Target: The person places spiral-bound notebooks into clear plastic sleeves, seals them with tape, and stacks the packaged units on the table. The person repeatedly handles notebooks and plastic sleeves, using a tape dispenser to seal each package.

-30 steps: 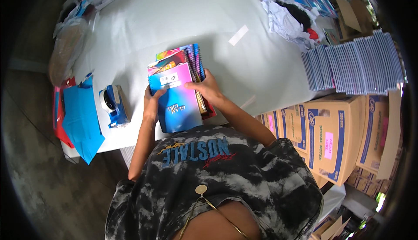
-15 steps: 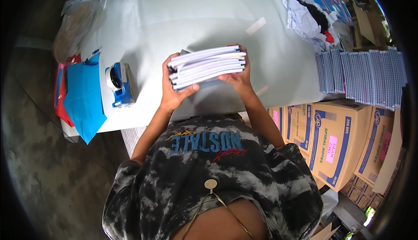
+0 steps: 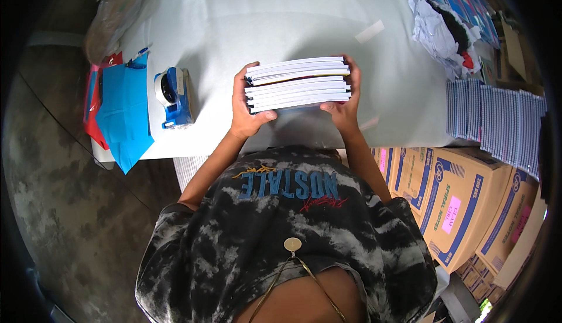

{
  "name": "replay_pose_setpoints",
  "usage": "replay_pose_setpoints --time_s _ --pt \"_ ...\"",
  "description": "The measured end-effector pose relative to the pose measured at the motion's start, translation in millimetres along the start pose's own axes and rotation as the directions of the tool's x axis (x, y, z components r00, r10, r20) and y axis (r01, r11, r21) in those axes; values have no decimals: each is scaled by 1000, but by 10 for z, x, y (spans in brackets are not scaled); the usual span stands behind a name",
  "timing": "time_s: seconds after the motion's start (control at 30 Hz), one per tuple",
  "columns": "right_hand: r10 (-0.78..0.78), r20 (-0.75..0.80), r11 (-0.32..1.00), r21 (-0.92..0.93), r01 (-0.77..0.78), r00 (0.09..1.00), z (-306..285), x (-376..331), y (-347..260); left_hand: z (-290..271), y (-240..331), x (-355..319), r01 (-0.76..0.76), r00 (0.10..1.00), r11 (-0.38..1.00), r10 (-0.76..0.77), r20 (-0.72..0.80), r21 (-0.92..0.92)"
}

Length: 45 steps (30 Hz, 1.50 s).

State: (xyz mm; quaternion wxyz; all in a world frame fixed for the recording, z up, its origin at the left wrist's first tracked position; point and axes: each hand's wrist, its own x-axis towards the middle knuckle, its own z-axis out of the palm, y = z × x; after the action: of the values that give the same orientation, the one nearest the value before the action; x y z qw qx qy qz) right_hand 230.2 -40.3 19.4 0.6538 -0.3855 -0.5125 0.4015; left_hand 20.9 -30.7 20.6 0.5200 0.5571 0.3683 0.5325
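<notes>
I hold a stack of several notebooks [image 3: 298,84] on its edge over the white table [image 3: 275,18], with the white page edges facing up at me. My left hand [image 3: 244,107] grips the stack's left end, fingers wrapped over its far side. My right hand [image 3: 345,103] clamps the right end, thumb underneath. The covers are hidden from this angle.
A blue tape dispenser [image 3: 171,96] stands left of the stack, beside blue sheets [image 3: 124,112] over red ones at the table's left edge. A clear bag [image 3: 114,12] lies far left. Rows of spiral notebooks [image 3: 497,121] and cardboard boxes [image 3: 462,200] fill the right.
A second ago the stack lay flat with colourful covers showing. Both hands then tipped it upright onto its edge and still hold it there, squared.
</notes>
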Motion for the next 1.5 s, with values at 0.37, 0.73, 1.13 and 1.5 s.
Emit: replay_pose_setpoints --time_s 0.37,0.73,1.13,1.5 --pt "259 46 964 -67 -256 965 -87 -229 -162 11 33 -7 90 995 992 -86 56 -93" --pt "142 45 986 -100 -137 989 -11 -139 -182 -26 71 -18 117 987 992 -111 113 -55" --pt "58 6 995 -82 -57 998 -215 83 -66 -85 119 -11 194 970 977 -178 163 -85" --pt "-116 45 976 -179 122 992 -14 56 86 -65 -210 -20 -148 988 982 141 62 121"
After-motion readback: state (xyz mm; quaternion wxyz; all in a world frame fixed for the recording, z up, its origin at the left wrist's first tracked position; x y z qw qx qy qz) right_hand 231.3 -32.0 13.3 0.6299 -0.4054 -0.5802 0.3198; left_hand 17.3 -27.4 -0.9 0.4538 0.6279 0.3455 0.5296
